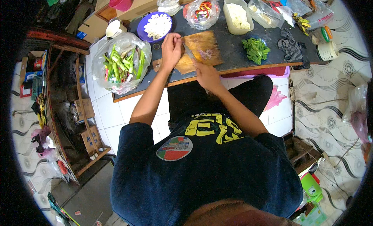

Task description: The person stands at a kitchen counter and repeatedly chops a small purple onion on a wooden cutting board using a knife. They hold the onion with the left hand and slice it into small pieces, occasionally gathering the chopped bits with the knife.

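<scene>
My right hand (207,76) grips a knife (188,52), its blade slanting up and left over the wooden cutting board (208,42). Beside the blade's tip is my left hand (172,52), above the board's left part with its fingers curled together. Whether anything small sits between those fingers is hidden. Dark stains and small purplish scraps (206,54) mark the board. Left of my left hand, a clear plastic bag (100,67) holds cut green stalks (118,64). Just beyond that hand stands a purple bowl (141,29) of white cubes (157,25).
Chopped green leaves (256,51) lie right of the board on the dark table (233,48). Along the back are a bag of sliced red chillies (203,11), a plastic tub (239,30) with pale food and a clear container (265,14). A dark cloth (289,46) lies near the right end.
</scene>
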Available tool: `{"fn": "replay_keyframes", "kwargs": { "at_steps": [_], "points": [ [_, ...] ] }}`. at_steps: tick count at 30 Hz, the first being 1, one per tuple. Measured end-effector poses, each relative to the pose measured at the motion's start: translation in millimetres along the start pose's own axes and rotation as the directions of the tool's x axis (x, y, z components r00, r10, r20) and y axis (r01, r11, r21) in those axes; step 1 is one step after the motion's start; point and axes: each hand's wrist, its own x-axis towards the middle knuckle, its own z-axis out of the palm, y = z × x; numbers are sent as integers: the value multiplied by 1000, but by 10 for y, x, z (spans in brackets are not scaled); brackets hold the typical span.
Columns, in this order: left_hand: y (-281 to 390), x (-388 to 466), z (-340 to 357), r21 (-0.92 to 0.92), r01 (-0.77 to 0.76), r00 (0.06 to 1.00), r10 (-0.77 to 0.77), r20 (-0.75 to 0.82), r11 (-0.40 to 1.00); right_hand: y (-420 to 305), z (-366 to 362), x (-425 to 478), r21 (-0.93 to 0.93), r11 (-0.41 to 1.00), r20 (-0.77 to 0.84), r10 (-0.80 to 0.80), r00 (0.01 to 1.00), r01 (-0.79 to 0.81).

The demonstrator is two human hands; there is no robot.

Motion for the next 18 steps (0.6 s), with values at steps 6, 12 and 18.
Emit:
{"fn": "replay_keyframes", "kwargs": {
  "at_steps": [6,12,18],
  "points": [
    [-38,-605,-181,179,-39,999,34,30,983,246,73,42,543,763,174,306,936,-350],
    [105,-651,-24,341,-124,990,93,106,932,79,-133,-136,599,726,133,325,936,-337],
    [70,-623,17,431,-186,980,133,151,883,13,-286,-283,434,857,115,253,961,-277]
  ]
}}
